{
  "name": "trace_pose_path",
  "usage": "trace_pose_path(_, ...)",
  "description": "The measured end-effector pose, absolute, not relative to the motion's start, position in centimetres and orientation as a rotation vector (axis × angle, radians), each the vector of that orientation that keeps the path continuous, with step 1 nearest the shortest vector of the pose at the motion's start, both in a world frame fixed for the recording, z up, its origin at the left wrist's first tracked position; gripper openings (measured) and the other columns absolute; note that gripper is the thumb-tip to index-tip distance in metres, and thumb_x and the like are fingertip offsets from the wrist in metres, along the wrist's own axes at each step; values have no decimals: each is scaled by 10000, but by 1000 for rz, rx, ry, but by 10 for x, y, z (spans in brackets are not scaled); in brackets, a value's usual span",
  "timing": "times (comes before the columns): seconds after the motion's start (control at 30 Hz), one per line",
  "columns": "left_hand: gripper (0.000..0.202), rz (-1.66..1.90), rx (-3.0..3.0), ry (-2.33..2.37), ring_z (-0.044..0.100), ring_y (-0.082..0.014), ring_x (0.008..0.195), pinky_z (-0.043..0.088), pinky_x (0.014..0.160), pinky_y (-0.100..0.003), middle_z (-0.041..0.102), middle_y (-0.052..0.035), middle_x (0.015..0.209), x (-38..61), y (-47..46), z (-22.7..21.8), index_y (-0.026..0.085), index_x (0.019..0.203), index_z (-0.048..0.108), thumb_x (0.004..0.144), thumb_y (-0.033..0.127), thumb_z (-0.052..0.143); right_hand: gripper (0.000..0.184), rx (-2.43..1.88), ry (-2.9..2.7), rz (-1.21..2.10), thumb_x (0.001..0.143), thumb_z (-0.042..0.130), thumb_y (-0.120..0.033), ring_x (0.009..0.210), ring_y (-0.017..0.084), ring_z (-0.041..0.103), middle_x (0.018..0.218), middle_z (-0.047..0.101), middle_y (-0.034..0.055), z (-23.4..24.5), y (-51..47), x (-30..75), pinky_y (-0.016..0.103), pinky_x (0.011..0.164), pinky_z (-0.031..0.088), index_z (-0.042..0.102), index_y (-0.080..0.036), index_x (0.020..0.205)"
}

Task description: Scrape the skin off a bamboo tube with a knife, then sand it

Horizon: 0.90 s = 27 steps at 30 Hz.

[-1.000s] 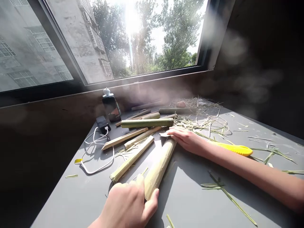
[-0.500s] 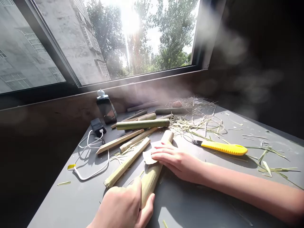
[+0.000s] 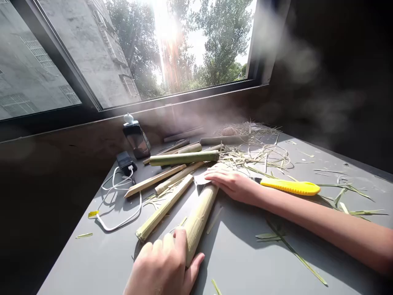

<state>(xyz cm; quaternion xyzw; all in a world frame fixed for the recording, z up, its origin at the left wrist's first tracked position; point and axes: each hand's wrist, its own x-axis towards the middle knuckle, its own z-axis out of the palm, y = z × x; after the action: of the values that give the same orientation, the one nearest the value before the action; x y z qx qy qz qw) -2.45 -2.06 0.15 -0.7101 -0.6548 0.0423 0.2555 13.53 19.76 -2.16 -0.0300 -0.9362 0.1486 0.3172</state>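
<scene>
A peeled bamboo piece [image 3: 199,221] slants away from me over the grey table. Its near end is gripped by my left hand [image 3: 162,262], with the thumb on the right side and the fingers curled on the left. Near the far end, my right hand [image 3: 230,184] presses a pale sheet, which looks like sandpaper [image 3: 201,178], over the bamboo. The sheet's curled edge sticks out left of my fingertips, and the rest is hidden under them. Just beyond my right wrist lies a yellow-handled utility knife [image 3: 290,187].
Left of my hands lie a split bamboo strip [image 3: 166,209], a green bamboo length [image 3: 184,158] and several others. Shavings [image 3: 254,157] litter the back right. A propped phone [image 3: 136,140], a black charger [image 3: 125,162] and a white cable [image 3: 116,226] stand at left.
My right hand has slid forward along the bamboo with the sheet, towards the far end. Some green strips on the table are now uncovered by my right forearm.
</scene>
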Motion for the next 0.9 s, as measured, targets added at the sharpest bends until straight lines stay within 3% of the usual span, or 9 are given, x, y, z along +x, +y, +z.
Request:
trace_pose_path(0.1,184,118,-2062,-1804,554,-251,427,388,431,-347,517,-7,538,-33,-16,5,182,820,564,915,320,489,321,-112,-2444,379,1011,363,-170,1205,222,597,1208,685,148,-21,197,135,464,1047,491,609,-147,1215)
trace_pose_path(0.23,299,202,-2271,-2004,602,-247,454,360,428,-348,593,1,575,-41,-12,12,205,781,542,996,321,369,277,92,-2499,369,1005,431,-210,1220,168,589,1194,707,75,-20,187,131,339,1105,451,636,-167,1187)
trace_pose_path(0.33,327,176,-2180,-1924,592,-259,452,369,424,-360,566,-14,566,-38,-14,9,204,748,540,995,327,365,316,-57,-2447,348,1014,373,-181,1172,209,619,1167,703,137,-20,202,133,417,1035,508,634,-132,1186)
trace_pose_path(0.43,252,130,-1991,-1759,569,-248,447,411,429,-353,545,-38,592,-33,-18,1,169,831,587,959,300,414,322,-137,-2418,336,1011,374,-175,1201,228,601,1195,687,156,-23,200,135,465,1043,496,625,-137,1208)
trace_pose_path(0.57,264,111,-2015,-1741,577,-231,448,449,439,-334,551,-30,610,-32,-18,-2,141,991,615,897,369,522,302,125,-2486,353,995,458,-214,1255,165,566,1230,695,77,-27,175,130,346,1139,417,616,-181,1251)
trace_pose_path(0.77,283,193,-2060,-1864,554,-268,389,359,385,-361,489,-2,482,-41,-11,7,204,764,531,982,298,377,339,-122,-2428,375,1006,372,-159,1231,222,585,1225,687,141,-21,194,131,477,1070,477,623,-155,1234)
trace_pose_path(0.9,303,202,-2152,-1785,568,-244,414,376,394,-350,551,-22,563,-44,-10,9,190,764,545,978,214,332,313,73,-2507,400,995,453,-208,1278,166,556,1282,676,68,-22,192,132,329,1098,464,633,-191,1249)
